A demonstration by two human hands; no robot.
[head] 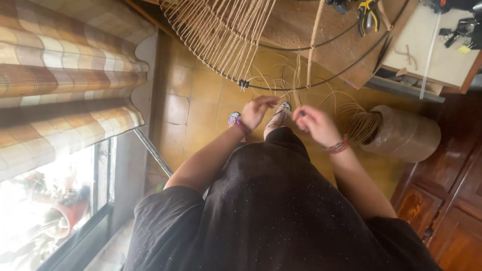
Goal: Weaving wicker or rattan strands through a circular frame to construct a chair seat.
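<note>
Roll by the cabinet: a brown paper-wrapped roll (401, 134) lies on its side on the tiled floor (196, 108), just right of the hands, with a bundle of thin cane strands (362, 125) spilling from its open end.
Yellow tag: a small yellow slip (464, 49) sits on the pale worktop (432, 50) at the upper right, among dark clips too small to read.
Pliers: yellow-handled pliers (368, 14) lie at the top edge, partly cut off.
Frame: a black wire hoop (301, 86) hangs above the hands, woven cane ribs (221, 35) fanning down to it; its top is out of view.
Left hand: the left hand (257, 111), fingers curled together, seems to pinch a fine strand, though blur makes the grip hard to confirm.
Right hand: the right hand (314, 123), fingers bunched, pinches a loose cane strand (297, 75) that rises to the hoop.
Strand and hands: the strand runs up between the two hands, which are near each other and just below the hoop.
Hidden: the dark dress (281, 200) covers the legs; only a sandalled foot (279, 116) shows between the hands.
Left side: a checked blind (65, 80) hangs over a bright window.
</note>
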